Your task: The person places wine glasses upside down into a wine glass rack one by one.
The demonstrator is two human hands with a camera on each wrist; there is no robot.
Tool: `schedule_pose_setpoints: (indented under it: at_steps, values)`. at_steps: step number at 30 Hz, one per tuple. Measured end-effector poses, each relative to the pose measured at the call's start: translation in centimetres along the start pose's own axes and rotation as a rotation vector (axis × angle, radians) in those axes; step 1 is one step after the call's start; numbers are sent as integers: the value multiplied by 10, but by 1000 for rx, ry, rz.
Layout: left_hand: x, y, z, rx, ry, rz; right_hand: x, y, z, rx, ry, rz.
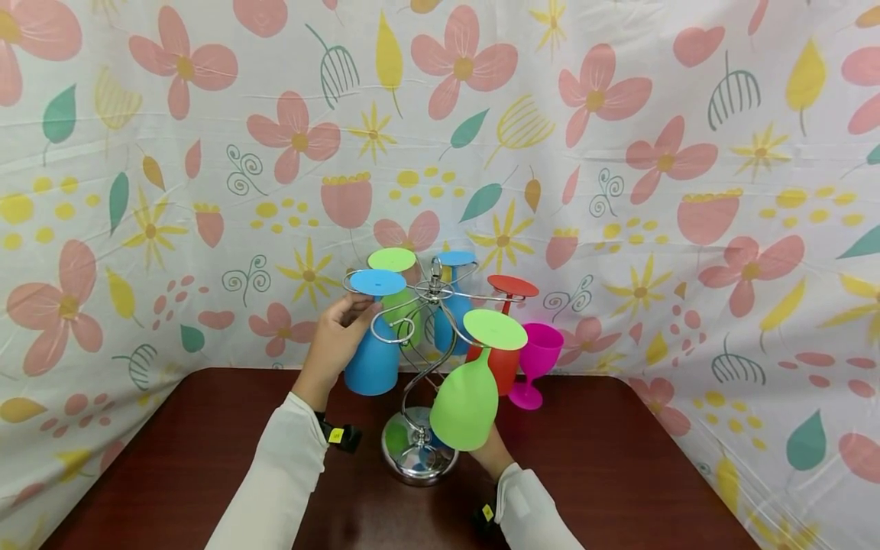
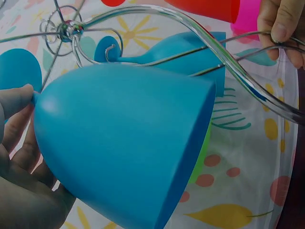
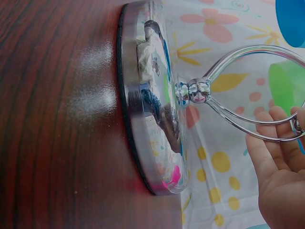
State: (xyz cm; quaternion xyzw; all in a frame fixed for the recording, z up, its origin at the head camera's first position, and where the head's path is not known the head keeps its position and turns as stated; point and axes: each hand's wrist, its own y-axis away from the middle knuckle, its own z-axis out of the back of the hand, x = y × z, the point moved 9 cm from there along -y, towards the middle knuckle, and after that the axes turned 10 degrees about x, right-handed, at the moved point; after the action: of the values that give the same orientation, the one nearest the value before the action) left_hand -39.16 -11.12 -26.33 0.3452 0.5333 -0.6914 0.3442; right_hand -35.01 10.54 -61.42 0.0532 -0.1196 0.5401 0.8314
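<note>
My left hand [image 1: 334, 341] pinches the stem of an upside-down blue plastic goblet [image 1: 372, 367] at the left of a chrome goblet rack [image 1: 448, 328]. In the left wrist view the thumb and fingers meet at the stem, just behind the bowl of the blue goblet [image 2: 119, 138]. The goblet's base sits level with a looped wire arm of the rack. Low on the rack, my right hand [image 1: 491, 452] is partly hidden behind a hanging light green goblet [image 1: 466, 405]. In the right wrist view my right hand [image 3: 281, 176] holds the rack's curved wires [image 3: 238, 119].
Another green goblet [image 1: 392, 260], a second blue goblet [image 1: 451, 313] and a red goblet [image 1: 512, 286] hang upside down on the rack. A magenta goblet [image 1: 539, 351] stands upright behind, on the dark wood table [image 1: 591, 458]. A flowered cloth [image 1: 440, 137] hangs behind the table.
</note>
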Motion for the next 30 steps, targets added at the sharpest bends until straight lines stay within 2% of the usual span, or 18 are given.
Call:
schedule_pose_setpoints:
  at_steps: [3,4,5,6,7,8,10,11,12,13,14,17,19,22,23,26,28,30]
  values:
    - [3,-3,2,-7,0,12,12,-39,40,101,-182,-17]
    - [4,-4,3,-11,-2,16,12,-36,42,16,-117,-19]
    - [4,-4,4,-13,1,18,13,-39,35,92,-147,38]
    - [5,-5,5,-19,3,22,10,-31,23,63,-105,65]
    - [5,-5,6,-23,7,21,5,-28,11,152,-100,29]
    - [6,-6,8,-30,8,23,9,-33,0,246,-63,130]
    - [6,-6,11,-44,5,24,21,-39,-22,641,-359,426]
    - [6,-6,12,-50,7,20,25,-45,-20,842,-573,457]
    - [6,-5,14,-58,5,18,28,-52,-16,880,-624,500]
    - [6,-5,15,-64,4,15,30,-60,-4,1071,-785,504]
    - [6,-4,16,-70,2,13,36,-71,13,1122,-893,549]
    - [5,-3,19,-79,-4,6,40,-90,50,859,-957,511]
    - [5,-3,21,-90,-3,4,42,-98,61,818,-952,528]
    - [7,-1,24,-107,8,1,47,-98,57,875,-815,629]
    - [7,0,26,-112,14,0,50,-92,58,942,-828,801]
    - [8,2,27,-114,21,-2,52,-80,55,921,-834,946]
    - [8,3,28,-109,28,1,52,-78,56,904,-894,993]
    - [8,4,28,-109,23,8,51,-87,51,1008,-965,888]
